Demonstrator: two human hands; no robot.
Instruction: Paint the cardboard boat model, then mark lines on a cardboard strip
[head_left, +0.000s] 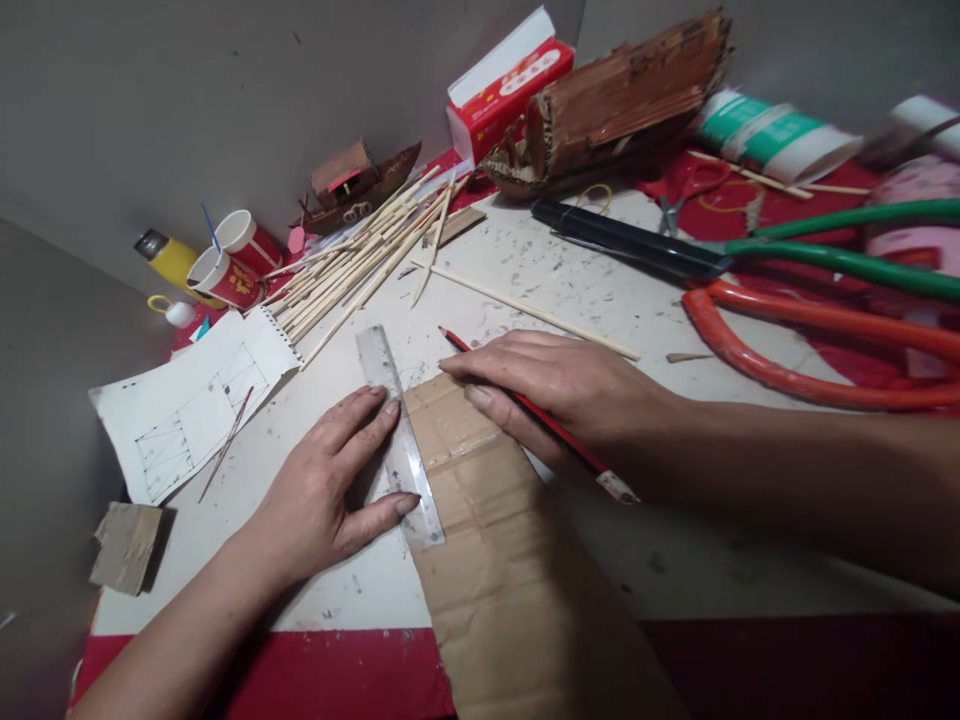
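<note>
My left hand point(330, 480) lies with its fingers spread, their tips pressing on a clear ruler point(409, 455). The ruler rests along the left edge of a brown cardboard piece point(487, 580), which reaches past the near side of the white board. Between the thumb and fingers of my right hand point(562, 395) is a red and black pencil point(555, 430). Its point is just beyond the cardboard's far end, to the right of the ruler; whether it touches anything I cannot tell.
Several thin wooden sticks point(360, 260) are piled at the back beside paper cups point(247, 240). A drawn sheet point(195, 410) and a wooden block point(127, 545) lie left. Large orange-handled shears point(750, 365), black-and-green-handled shears point(637, 240) and a brown model boat point(630, 95) occupy the back right.
</note>
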